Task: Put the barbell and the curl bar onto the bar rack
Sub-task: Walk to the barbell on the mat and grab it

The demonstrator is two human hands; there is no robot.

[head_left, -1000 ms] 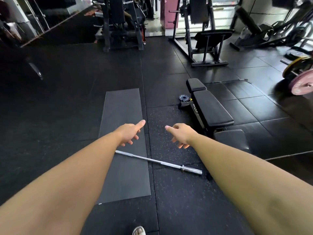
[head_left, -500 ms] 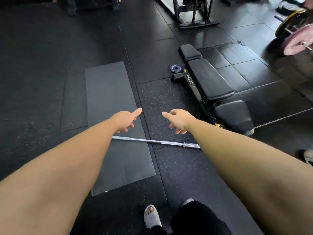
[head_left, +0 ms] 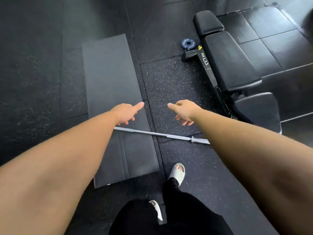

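Stepping closer than before, both empty hands [head_left: 126, 113] [head_left: 185, 111] hover, fingers loosely spread, above the barbell [head_left: 160, 134].

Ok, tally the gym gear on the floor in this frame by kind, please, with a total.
Bars: 1, the barbell lying across the mat and floor
Mats: 1, the mat
Benches: 1, the bench
Small plates: 1, the plate beside the bench foot
Total: 4
No curl bar or rack is in view.
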